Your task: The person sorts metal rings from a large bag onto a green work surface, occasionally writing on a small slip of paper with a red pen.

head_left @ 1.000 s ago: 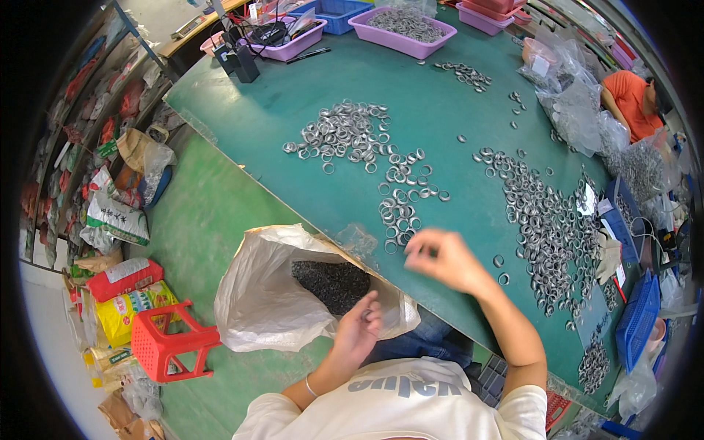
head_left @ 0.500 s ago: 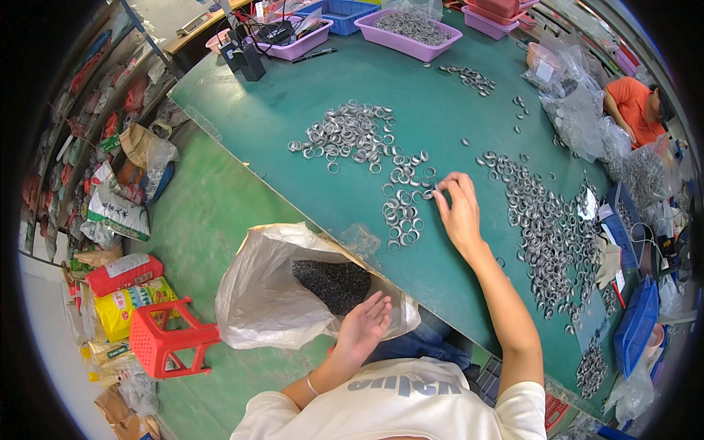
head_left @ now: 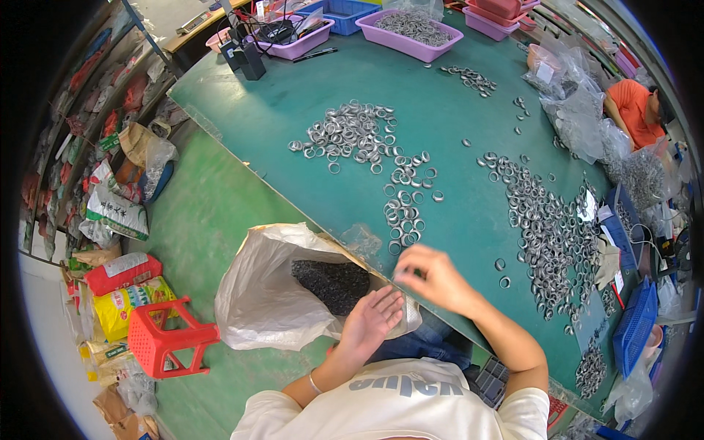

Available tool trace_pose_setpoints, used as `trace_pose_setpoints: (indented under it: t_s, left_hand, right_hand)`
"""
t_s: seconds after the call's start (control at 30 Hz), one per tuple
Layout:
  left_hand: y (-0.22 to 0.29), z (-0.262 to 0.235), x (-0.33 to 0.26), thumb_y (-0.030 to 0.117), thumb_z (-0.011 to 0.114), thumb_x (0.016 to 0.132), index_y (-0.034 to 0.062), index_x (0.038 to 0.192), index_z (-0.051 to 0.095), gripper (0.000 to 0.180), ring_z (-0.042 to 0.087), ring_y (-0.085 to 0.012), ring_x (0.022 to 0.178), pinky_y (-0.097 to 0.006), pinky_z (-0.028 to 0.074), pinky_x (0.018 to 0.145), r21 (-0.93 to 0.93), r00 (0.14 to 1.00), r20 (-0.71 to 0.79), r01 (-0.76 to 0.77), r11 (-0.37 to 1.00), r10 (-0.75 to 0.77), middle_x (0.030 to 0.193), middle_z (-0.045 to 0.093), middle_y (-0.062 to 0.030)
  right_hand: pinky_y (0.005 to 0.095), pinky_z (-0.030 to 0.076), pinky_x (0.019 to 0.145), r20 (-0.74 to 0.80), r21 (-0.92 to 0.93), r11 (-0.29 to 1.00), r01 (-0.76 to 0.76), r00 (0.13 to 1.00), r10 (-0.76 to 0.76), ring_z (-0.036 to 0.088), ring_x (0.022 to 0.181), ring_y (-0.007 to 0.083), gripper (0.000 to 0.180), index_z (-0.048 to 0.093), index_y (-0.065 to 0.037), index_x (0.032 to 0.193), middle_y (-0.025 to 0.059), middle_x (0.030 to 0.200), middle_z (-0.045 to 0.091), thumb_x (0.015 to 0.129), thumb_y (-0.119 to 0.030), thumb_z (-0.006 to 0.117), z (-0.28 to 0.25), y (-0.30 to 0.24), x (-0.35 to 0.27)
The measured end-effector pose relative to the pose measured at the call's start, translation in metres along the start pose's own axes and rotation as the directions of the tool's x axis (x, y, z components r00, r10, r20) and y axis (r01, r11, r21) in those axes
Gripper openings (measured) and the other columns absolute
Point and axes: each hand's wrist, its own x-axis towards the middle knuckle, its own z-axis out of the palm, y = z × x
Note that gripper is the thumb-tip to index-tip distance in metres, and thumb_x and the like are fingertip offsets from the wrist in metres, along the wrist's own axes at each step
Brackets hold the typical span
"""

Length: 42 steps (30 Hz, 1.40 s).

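My left hand [head_left: 371,323] is open, palm up with its fingers stretched out, beside the mouth of a white woven sack [head_left: 258,293]. Dark small pieces [head_left: 331,284] lie inside the sack. Close to it, over the table's near edge, my right hand [head_left: 438,279] has thumb and fingers drawn together; motion blurs them, and what they hold, if anything, cannot be made out. Beyond that hand lies a small group of grey metal rings [head_left: 403,220], trailing up to a larger pile of rings [head_left: 352,132].
More rings [head_left: 550,242] spread across the right of the green table [head_left: 264,103]. Purple tubs [head_left: 422,50] stand at the back, a blue basket [head_left: 636,323] at the right. A red stool [head_left: 155,339] stands on the left floor. Another person [head_left: 635,110] sits far right.
My right hand has left the rings and come back toward my left hand, over the table's edge. My left hand has shifted slightly right, its palm turned up more.
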Motion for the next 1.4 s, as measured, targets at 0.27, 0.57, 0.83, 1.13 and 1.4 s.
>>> trace_pose_setpoints:
  t_s: [0.27, 0.57, 0.83, 1.13, 1.4]
  left_hand:
    - [0.001, -0.068, 0.024, 0.014, 0.046, 0.097, -0.008, 0.131, 0.037, 0.042, 0.057, -0.0287, 0.111, -0.03, 0.053, 0.088, -0.457, 0.983, 0.135, -0.048, 0.888, 0.123, 0.123, 0.053, -0.0244]
    - [0.0, -0.036, 0.006, 0.009, 0.041, 0.095, -0.0083, 0.134, 0.029, 0.044, 0.051, -0.035, 0.118, -0.041, 0.048, 0.099, -0.233, 0.937, -0.299, -0.255, 0.939, 0.18, 0.131, 0.046, -0.0251]
    - [-0.003, -0.032, 0.001, 0.009, 0.046, 0.094, -0.0025, 0.136, 0.035, 0.045, 0.053, -0.0287, 0.113, -0.038, 0.044, 0.099, -0.135, 0.973, -0.172, -0.179, 0.975, 0.155, 0.13, 0.048, -0.0194]
    - [0.001, -0.018, -0.004, 0.018, 0.051, 0.096, -0.0022, 0.127, 0.048, 0.037, 0.054, -0.0226, 0.109, -0.035, 0.045, 0.096, 0.047, 0.992, 0.123, -0.04, 0.998, 0.034, 0.123, 0.055, -0.0138]
    - [0.004, -0.056, 0.015, 0.016, 0.044, 0.098, -0.0104, 0.128, 0.031, 0.042, 0.054, -0.035, 0.116, -0.039, 0.052, 0.093, -0.43, 0.946, -0.25, -0.3, 0.852, 0.208, 0.129, 0.045, -0.0288]
  right_hand:
    - [0.0403, 0.045, 0.084, -0.526, -0.432, 0.881, -0.196, 0.848, -0.069, 0.054, 0.097, 0.033, 0.017, 0.063, 0.001, 0.093, 0.0144, 0.101, 0.058, 0.078, -0.004, 0.068, -0.04, 0.058, 0.043]
    - [0.0398, 0.045, 0.084, -0.506, -0.434, 0.901, -0.006, 0.829, -0.239, 0.055, 0.097, 0.0304, 0.016, 0.06, -0.002, 0.085, 0.0114, 0.099, 0.057, 0.075, -0.006, 0.072, -0.031, 0.072, 0.062]
    - [0.0414, 0.043, 0.083, -0.358, -0.597, 0.796, -0.101, 0.921, -0.151, 0.051, 0.096, 0.0323, 0.018, 0.059, 0.001, 0.089, 0.0141, 0.1, 0.054, 0.075, -0.004, 0.07, -0.03, 0.075, 0.067]
    - [0.0405, 0.043, 0.089, 0.03, -0.154, 0.984, 0.089, 0.996, -0.086, 0.051, 0.101, 0.032, 0.015, 0.056, -0.004, 0.084, 0.0128, 0.103, 0.054, 0.077, -0.008, 0.068, 0.011, -0.008, 0.002]
    - [0.0424, 0.045, 0.082, -0.396, -0.287, 0.937, -0.201, 0.915, 0.075, 0.055, 0.094, 0.0335, 0.018, 0.06, -0.001, 0.092, 0.016, 0.095, 0.059, 0.078, -0.008, 0.069, -0.021, 0.026, 0.031]
